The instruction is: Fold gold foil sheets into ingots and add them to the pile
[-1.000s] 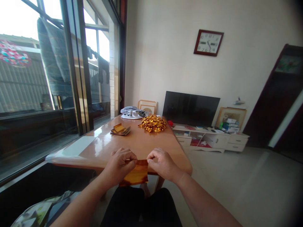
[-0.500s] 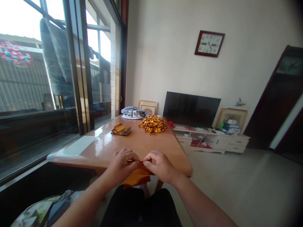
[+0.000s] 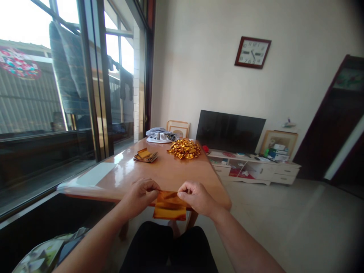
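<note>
Lower centre has one left hand (image 3: 141, 196), one right hand (image 3: 198, 198) and one gold sheet (image 3: 170, 206). Mid-frame has one surface (image 3: 176, 174), one paper stack (image 3: 145, 155) and one gold pile (image 3: 184, 149), its pieces uncountable. Right of centre are one clock (image 3: 253, 52), one television (image 3: 230, 132).

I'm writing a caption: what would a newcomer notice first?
The shiny gold heap far back on the table draws the eye first. Next comes the gold sheet held by the left hand and right hand before the near edge, then the black television to the heap's right.
</note>
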Demonstrator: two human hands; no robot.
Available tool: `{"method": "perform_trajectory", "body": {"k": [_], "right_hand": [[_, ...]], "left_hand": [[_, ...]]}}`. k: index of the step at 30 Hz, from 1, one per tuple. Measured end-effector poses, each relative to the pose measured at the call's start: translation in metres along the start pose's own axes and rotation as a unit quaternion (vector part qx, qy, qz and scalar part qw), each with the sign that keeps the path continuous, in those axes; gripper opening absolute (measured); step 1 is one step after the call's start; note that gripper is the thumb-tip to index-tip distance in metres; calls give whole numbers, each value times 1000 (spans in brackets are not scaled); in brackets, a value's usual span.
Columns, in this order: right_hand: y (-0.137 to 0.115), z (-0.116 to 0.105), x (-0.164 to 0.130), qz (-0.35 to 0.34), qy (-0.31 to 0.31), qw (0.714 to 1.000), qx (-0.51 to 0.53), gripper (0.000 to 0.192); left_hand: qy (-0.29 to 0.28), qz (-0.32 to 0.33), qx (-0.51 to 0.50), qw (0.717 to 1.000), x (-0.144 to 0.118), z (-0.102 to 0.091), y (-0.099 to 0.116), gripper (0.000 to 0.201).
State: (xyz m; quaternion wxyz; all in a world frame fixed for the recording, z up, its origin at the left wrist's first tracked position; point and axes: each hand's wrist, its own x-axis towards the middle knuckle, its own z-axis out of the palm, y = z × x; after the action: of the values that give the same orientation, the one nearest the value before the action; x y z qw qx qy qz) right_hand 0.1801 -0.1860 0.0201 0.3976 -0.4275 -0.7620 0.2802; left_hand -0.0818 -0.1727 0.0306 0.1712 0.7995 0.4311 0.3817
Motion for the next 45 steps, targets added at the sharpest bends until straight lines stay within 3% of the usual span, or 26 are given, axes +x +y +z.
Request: {"method": "perform_trajectory", "body": {"k": [6,10,15,17,21,33,40,45], "right_hand": [[7,5,3,18,60,998,-5,12],[9,10,2,-45,126,986,-103,14],[7,14,-2,-128,147,952,-238,14],[6,15,-4,-148,141,944,-258,13],[6,17,-8,-171,141,942,-254,11],[7,27,-15,-228,212,917,-249,22],[7,31,-19,-253,238,905,-246,19],[9,34,-15,-228,245,920,-202,19]], "left_hand": [[78,-31,-22,996,1,7,-8,17],[115,-5,0,993,1,17,-10,19],[75,99,68,990,2,24,-9,39],[48,117,97,987,3,24,-6,35],[28,122,145,981,4,25,0,10],[150,185,219,946,-5,27,0,11],[155,177,210,949,-6,33,-5,10],[162,156,193,955,-3,40,-8,9]]}}
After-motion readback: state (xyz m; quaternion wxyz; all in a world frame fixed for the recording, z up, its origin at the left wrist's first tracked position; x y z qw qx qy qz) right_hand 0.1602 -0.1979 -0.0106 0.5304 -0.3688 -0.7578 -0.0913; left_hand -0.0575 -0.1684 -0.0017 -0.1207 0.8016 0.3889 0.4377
